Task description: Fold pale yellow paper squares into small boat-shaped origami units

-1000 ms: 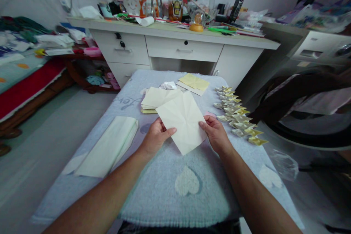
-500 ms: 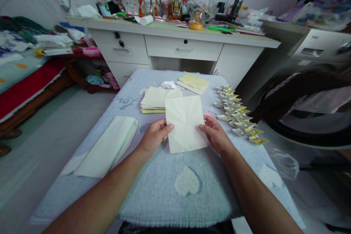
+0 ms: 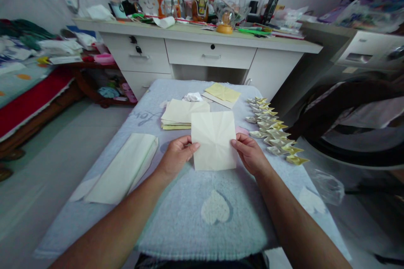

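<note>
A creased, cream-coloured sheet of paper is held up over the cloth-covered table. My left hand pinches its left edge, thumb in front and fingers behind. At the opposite edge my right hand grips the paper the same way. Just behind the sheet lies a stack of cream and yellow paper, partly covered by it. Farther back, a yellow creased sheet rests on a white one. Rows of folded paper boats stand to the right of my right hand.
On the table's left lies a folded white-green sheet. A crumpled white tissue sits behind the stack. Beyond the table is a white desk crowded with jars and small items. A front-loading washing machine stands at right, a bed at left.
The sheet has turned slightly, so its edges are straighter, and its lower edge sits a little higher. Both hands keep their hold on it.
</note>
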Demonstrator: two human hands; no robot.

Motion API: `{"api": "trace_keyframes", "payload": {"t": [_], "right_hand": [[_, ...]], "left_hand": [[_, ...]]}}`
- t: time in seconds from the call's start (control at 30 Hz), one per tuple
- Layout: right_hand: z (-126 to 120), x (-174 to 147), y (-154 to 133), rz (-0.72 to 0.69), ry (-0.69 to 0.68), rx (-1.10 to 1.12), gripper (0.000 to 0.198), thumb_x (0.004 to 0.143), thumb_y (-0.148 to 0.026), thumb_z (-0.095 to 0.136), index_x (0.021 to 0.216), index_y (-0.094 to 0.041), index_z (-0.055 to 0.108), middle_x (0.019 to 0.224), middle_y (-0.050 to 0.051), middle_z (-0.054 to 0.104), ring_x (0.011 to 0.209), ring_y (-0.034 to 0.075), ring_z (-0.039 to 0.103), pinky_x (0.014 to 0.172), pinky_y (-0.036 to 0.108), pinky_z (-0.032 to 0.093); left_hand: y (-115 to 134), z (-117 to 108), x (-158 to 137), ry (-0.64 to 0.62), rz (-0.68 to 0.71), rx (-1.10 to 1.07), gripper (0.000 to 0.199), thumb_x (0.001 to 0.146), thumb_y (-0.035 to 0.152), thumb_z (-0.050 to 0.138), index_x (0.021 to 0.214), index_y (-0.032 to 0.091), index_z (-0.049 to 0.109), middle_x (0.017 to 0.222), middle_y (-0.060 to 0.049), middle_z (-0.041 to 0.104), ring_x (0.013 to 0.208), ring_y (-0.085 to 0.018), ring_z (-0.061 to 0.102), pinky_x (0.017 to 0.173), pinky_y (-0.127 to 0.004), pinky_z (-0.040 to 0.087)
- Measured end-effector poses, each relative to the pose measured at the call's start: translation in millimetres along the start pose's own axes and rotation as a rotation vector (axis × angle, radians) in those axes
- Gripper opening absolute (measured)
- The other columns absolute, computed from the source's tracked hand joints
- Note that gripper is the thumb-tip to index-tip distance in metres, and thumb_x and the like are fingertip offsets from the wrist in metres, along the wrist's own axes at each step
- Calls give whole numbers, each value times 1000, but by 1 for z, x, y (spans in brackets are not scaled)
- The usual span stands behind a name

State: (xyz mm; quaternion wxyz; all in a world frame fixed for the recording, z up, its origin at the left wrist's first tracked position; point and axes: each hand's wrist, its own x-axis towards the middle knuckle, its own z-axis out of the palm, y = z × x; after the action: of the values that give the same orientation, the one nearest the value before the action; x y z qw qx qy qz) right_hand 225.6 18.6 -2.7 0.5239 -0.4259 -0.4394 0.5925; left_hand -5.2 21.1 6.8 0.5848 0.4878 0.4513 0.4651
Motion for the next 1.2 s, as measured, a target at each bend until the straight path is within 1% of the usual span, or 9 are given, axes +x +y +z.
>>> {"api": "trace_keyframes", "payload": {"t": [0.17,0.27,0.33,0.43,0.6,0.77,0.9,1.07,1.2], "right_hand": [[0,-1,-4,-147,16,-101,17,75,-38,73,75,-23,65,79,-1,64,75,16,56,75,30,44],[-1,-2,-8,-235,29,-177,18,75,-40,72,77,-25,64,87,1,64,86,20,58,83,34,45],[-3,-1,-11,-301,20,-248,18,75,-41,72,78,-25,64,94,2,64,96,22,58,90,37,43],[-7,0,-12,-380,-2,-428,17,76,-41,70,78,-25,64,102,4,63,108,24,54,102,41,36],[-13,4,-8,-411,-48,-802,14,72,-35,71,77,-24,65,106,5,60,112,27,50,102,45,31],[-19,3,-3,-341,-165,-1047,17,65,-25,74,82,-25,70,115,4,55,114,28,45,100,46,31],[-27,3,1,-364,-247,-1084,19,65,-22,74,83,-26,71,118,5,54,114,28,46,99,48,32],[-27,1,1,-359,-249,-1047,11,79,-32,67,85,-25,73,118,6,58,113,26,49,100,48,36],[-23,1,-2,-351,-299,-964,24,87,-43,58,93,-26,73,114,6,63,110,26,52,100,46,37]], "left_hand": [[0,-1,-4,55,189,149,20,73,34,73,79,16,69,63,2,60,50,-9,48,49,-20,37],[0,-2,-6,91,349,203,13,74,28,72,81,17,70,86,-4,67,80,-17,62,75,-27,49],[1,-3,-6,89,429,251,14,72,24,74,84,19,71,99,-7,67,97,-21,61,90,-32,47],[0,-4,-5,54,487,383,15,69,20,75,83,20,70,106,-7,64,103,-22,59,95,-33,44],[-8,-7,0,-33,486,566,15,70,17,73,84,21,69,105,-6,63,101,-21,60,93,-33,45],[-14,-9,2,-139,431,711,8,75,16,67,81,20,70,101,-6,62,89,-18,61,77,-28,47],[-15,-9,1,-220,445,787,15,74,14,65,85,21,71,98,-5,62,91,-18,61,80,-29,47],[-10,-8,-1,-307,406,764,14,72,21,69,85,20,72,90,-5,65,83,-19,62,75,-27,48],[-10,-7,-3,-233,273,602,16,73,29,68,85,20,73,80,-4,70,75,-21,64,70,-29,50]]}}
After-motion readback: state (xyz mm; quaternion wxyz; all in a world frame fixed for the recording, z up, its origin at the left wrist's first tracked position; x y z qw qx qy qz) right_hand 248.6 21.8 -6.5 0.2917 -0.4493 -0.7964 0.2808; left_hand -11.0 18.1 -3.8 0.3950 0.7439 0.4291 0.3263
